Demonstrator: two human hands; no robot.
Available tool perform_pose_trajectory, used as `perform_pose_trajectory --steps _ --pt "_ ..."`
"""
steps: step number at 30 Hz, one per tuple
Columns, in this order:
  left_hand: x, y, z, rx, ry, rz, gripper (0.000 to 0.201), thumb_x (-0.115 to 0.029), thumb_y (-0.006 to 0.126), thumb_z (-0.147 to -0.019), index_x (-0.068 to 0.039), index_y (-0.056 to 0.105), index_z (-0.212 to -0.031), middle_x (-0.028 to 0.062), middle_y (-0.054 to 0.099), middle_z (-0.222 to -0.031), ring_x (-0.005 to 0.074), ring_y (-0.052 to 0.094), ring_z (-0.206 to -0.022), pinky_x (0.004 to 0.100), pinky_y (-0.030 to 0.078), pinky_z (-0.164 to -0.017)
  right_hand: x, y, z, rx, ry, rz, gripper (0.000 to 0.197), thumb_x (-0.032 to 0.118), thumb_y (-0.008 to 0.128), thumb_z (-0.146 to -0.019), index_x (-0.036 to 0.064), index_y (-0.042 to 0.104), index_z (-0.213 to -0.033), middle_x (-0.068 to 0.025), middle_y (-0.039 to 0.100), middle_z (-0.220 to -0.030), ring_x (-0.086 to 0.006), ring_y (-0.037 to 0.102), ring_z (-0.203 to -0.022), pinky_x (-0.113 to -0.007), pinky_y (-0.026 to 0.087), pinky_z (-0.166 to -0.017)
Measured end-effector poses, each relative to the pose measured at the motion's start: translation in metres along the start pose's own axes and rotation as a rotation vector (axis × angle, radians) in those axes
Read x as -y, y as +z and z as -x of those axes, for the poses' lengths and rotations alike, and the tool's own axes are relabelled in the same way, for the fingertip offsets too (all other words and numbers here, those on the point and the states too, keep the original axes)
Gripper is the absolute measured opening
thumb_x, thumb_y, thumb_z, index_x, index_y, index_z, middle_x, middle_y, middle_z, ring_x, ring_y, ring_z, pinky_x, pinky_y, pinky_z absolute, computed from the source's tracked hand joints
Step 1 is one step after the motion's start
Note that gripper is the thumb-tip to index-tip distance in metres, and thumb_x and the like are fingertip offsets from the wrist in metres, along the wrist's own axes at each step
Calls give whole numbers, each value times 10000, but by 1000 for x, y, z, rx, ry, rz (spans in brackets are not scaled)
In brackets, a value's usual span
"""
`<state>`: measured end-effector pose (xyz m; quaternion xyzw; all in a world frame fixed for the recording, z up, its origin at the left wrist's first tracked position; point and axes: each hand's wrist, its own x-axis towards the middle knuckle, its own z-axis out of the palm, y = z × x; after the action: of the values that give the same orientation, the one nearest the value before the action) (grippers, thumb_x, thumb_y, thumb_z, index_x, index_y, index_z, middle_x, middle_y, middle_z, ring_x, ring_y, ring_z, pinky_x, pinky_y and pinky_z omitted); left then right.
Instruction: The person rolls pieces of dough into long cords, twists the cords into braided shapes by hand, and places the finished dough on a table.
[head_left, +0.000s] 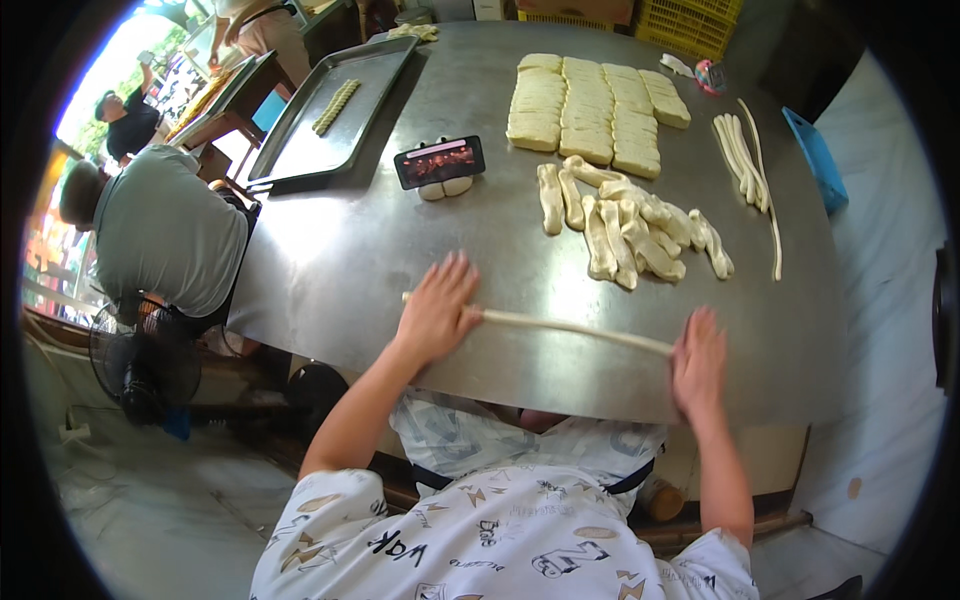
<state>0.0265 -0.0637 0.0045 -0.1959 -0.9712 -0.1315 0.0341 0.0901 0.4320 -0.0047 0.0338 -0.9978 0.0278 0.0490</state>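
Note:
A long thin dough rope (580, 328) lies across the near part of the steel table, slanting slightly down to the right. My left hand (440, 306) rests flat over its left part, and a short tip pokes out beyond the hand. At the other end, my right hand (699, 362) lies flat on the rope, its fingers extended and a little blurred. Beyond the rope is a heap of short dough strips (640, 235). Several rows of cut dough pieces (585, 112) sit behind that heap. Finished-looking thin ropes (740, 165) lie at the right.
A phone (440, 163) leans on small dough lumps (446, 188). At the far left, a metal tray (300, 140) holds one twisted dough stick (337, 107). A blue bin (815, 160) stands by the right edge, yellow crates (688, 28) behind. A seated person (170, 230) and a fan (140, 350) are left.

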Motion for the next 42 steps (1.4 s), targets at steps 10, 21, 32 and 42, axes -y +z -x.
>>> perform_pose_trajectory --steps 10,21,32,42 --pt "-23 -9 -34 -11 39 279 677 -397 680 -1075 -112 492 -1659 218 375 -1763 439 308 -1645 534 277 -1335 116 -38 -57 -160 -186 -144 666 191 694 -1016 -75 479 -1588 -290 368 -1739 -435 308 -1646 -617 214 -1338" --pt "-57 10 25 -42 -95 -122 661 -552 510 -1118 -178 501 -1663 209 370 -1767 454 294 -1647 553 195 -1356 235 19 -32 49 -507 -163 638 366 512 -1129 30 454 -1669 -139 426 -1757 -318 351 -1646 -605 261 -1324" --pt "37 -15 4 -94 -244 -90 721 -495 526 -1124 -67 419 -1694 254 326 -1775 385 270 -1671 505 165 -1377 146 -17 -47 76 -369 -46 625 307 527 -1118 9 450 -1663 -195 445 -1733 -342 397 -1622 -588 283 -1324" --pt "101 -17 8 -111 -334 -188 759 -530 483 -1125 -26 408 -1687 253 292 -1791 417 227 -1681 544 143 -1373 29 -11 -37 57 -100 -9 660 401 429 -1152 13 423 -1687 -171 367 -1784 -355 325 -1658 -561 198 -1366"
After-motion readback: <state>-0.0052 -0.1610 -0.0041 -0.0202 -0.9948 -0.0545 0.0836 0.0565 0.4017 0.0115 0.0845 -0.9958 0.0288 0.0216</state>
